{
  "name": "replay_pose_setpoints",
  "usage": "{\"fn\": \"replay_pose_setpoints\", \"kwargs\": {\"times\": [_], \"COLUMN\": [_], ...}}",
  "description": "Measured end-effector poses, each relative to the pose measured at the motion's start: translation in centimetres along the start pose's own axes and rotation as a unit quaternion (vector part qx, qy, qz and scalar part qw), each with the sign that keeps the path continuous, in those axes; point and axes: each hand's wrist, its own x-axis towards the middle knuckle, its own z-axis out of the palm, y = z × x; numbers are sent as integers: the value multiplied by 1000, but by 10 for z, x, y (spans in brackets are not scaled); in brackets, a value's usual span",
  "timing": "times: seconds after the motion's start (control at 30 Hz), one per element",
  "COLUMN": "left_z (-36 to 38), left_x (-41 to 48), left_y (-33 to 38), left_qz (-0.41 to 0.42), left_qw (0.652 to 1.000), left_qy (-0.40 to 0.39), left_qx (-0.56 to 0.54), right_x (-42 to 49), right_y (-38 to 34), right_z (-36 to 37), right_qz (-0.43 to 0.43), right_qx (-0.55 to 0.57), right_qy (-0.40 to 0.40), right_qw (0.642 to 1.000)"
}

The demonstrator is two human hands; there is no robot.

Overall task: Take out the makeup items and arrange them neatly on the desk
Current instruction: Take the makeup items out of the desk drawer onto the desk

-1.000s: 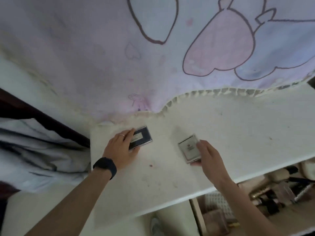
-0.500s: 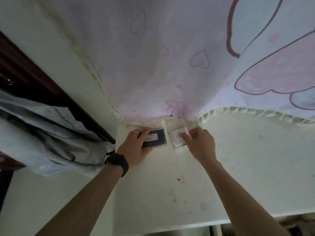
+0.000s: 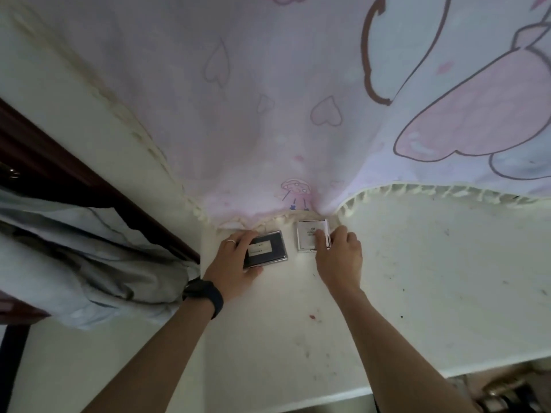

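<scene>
Two flat makeup compacts lie side by side at the far left corner of the white desk [image 3: 298,338]. The dark compact [image 3: 267,248] with a pale label sits on the left, and my left hand [image 3: 234,263] grips its left edge, fingers on top and thumb at its near side. The white square compact [image 3: 310,235] is to its right, close under the curtain's fringe. My right hand [image 3: 338,257] rests fingers on its right part and edge, pressing it flat on the desk.
A pink and white cartoon curtain [image 3: 283,114] with a tasselled hem hangs down to the desk's back edge. Pale blue fabric [image 3: 74,254] and a dark wooden frame [image 3: 89,177] stand left of the desk. An open drawer [image 3: 507,391] with items shows at bottom right.
Both hands have slid the two compacts away from me toward the desk's far left corner, ending side by side under the curtain hem. My view has swung left and closer.
</scene>
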Motion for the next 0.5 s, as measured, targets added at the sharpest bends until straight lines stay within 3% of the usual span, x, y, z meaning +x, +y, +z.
{"fn": "replay_pose_setpoints", "kwargs": {"times": [0.17, 0.33, 0.5], "left_z": [3, 4, 30], "left_x": [-1, -8, -55], "left_y": [-4, 14, 64], "left_qz": [-4, -10, 11], "left_qw": [1000, 997, 989], "left_qy": [11, 32, 81], "left_qx": [6, 70, 123], "right_x": [-1, 0, -59], "right_y": [12, 7, 45], "right_z": [0, -17, -77], "right_qz": [-38, 46, 93], "right_qx": [18, 50, 193], "right_qy": [26, -52, -107], "right_qw": [999, 996, 971]}}
